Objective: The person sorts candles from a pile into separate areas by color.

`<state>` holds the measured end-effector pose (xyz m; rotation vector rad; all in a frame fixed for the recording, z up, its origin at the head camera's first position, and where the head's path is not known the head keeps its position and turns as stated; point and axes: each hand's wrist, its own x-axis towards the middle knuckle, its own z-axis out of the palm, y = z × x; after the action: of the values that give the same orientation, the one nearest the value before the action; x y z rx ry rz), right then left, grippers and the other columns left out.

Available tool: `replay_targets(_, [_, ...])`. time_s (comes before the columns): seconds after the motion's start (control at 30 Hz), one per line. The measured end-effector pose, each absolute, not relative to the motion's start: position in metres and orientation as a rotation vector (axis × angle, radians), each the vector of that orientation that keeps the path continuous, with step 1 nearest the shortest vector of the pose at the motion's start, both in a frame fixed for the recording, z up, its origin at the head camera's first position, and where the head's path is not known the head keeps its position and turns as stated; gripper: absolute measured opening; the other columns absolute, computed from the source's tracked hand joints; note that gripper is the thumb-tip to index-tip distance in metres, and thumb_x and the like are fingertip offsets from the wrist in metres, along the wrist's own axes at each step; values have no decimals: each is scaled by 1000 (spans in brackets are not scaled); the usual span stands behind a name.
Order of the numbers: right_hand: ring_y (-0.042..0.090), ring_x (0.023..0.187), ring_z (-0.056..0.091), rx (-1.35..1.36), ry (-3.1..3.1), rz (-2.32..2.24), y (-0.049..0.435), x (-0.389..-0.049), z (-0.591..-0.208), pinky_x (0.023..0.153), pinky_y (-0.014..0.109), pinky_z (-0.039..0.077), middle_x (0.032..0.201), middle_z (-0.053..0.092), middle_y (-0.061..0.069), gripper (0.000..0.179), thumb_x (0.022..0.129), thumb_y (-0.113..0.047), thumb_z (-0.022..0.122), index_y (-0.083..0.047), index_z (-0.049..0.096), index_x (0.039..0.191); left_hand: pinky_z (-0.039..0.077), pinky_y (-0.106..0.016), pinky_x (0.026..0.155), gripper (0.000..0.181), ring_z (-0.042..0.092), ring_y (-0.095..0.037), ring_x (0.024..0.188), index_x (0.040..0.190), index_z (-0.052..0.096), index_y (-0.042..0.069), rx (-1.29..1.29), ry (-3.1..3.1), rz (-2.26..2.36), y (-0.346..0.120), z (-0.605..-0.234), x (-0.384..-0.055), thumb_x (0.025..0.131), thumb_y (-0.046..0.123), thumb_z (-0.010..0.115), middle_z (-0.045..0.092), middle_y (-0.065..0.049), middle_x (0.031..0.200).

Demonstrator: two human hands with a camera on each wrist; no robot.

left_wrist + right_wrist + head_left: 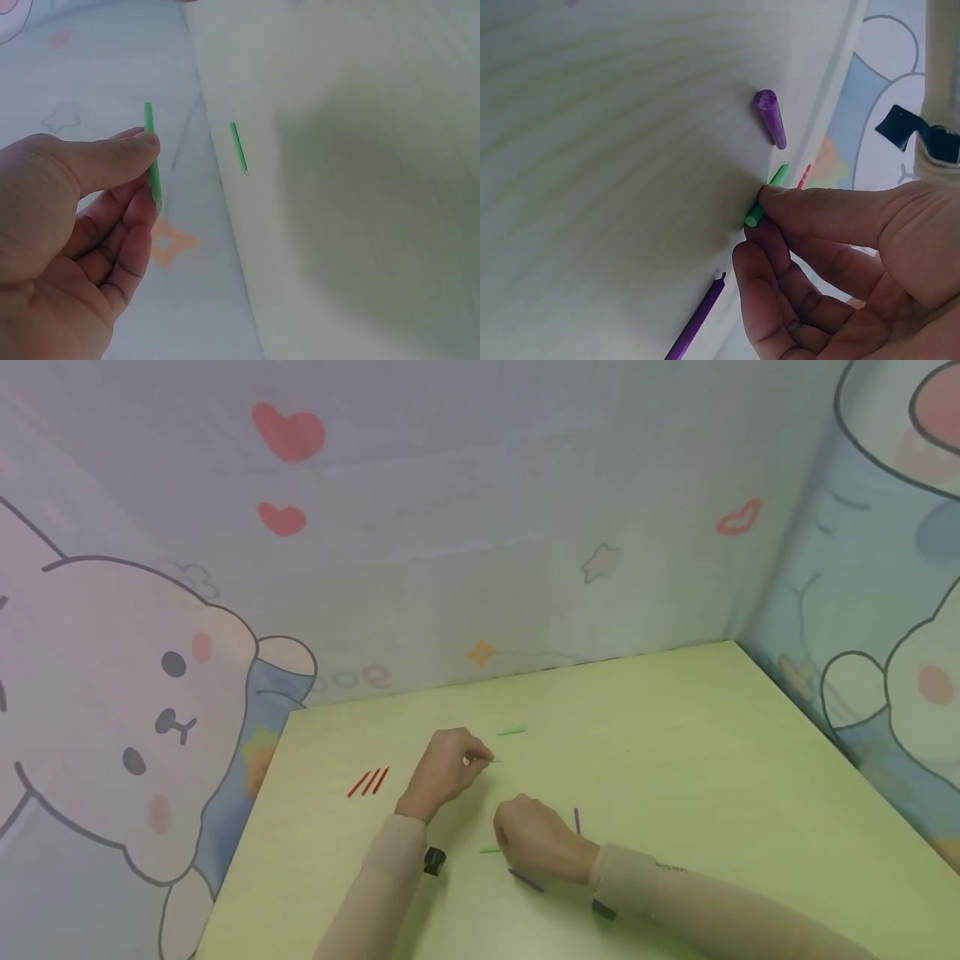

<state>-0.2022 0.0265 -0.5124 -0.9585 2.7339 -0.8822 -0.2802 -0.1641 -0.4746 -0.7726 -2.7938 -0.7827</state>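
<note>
My left hand (448,768) pinches a slim green candle (154,176) between thumb and fingers, held above the table. Another green candle (513,731) lies just beyond that hand, towards the back wall. Closer to me, my right hand (543,842) pinches a third green candle (756,217) by thumb and fingertips, low over the tabletop. In the head view only its left end shows past the knuckles. Two purple candles lie about the right hand: one purple candle (577,821) beyond the wrist, one purple candle (526,881) on the near side.
Three red candles (370,782) lie slanted side by side left of my left hand. The pale green table (675,735) meets a cloth wall (420,585) printed with hearts and cartoon animals at its back. A dark wrist-camera mount (434,861) sits on the left sleeve.
</note>
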Motion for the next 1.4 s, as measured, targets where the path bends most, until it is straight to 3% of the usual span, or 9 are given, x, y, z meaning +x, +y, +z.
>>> replay_targets(0.27, [-1, 47, 19, -983, 2730, -888, 25, -197, -516, 42, 14, 17, 52, 25, -16, 53, 83, 19, 59, -22, 38, 58, 65, -38, 86, 11, 76, -20, 94, 105, 90, 9, -778, -2776, -781, -161, -477, -289, 97, 2, 85, 83, -4, 104])
replay_targets(0.5, [1, 49, 32, -972, 2743, -860, 24, -194, -517, 44, 14, 28, 56, 38, -14, 44, 85, 18, 64, -17, 54, 60, 64, -38, 86, 10, 75, -20, 94, 105, 90, 10, -768, -2801, -774, -159, -481, -296, 98, 4, 85, 83, -4, 104])
replay_targets(0.73, [2, 51, 23, -961, 2745, -856, 20, -192, -515, 44, 17, 18, 56, 25, -15, 54, 81, 20, 61, -23, 39, 57, 64, -39, 88, 10, 76, -21, 97, 106, 89, 8, -750, -2827, -800, -160, -487, -302, 99, 3, 84, 83, -5, 106])
replay_targets(1.07, [6, 58, 42, -944, 2787, -755, 19, -201, -512, 48, 21, 40, 61, 49, -9, 40, 86, 17, 62, -16, 58, 63, 64, -38, 89, 11, 75, -22, 98, 109, 89, 9, -758, -2815, -771, -159, -485, -320, 100, 5, 83, 83, -5, 108])
replay_targets(1.4, [8, 58, 42, -897, 2795, -728, 20, -203, -508, 50, 24, 39, 61, 48, -9, 40, 89, 15, 63, -15, 58, 64, 63, -37, 89, 10, 75, -22, 99, 108, 89, 9, -727, -2860, -773, -150, -484, -334, 102, 6, 82, 82, -5, 109])
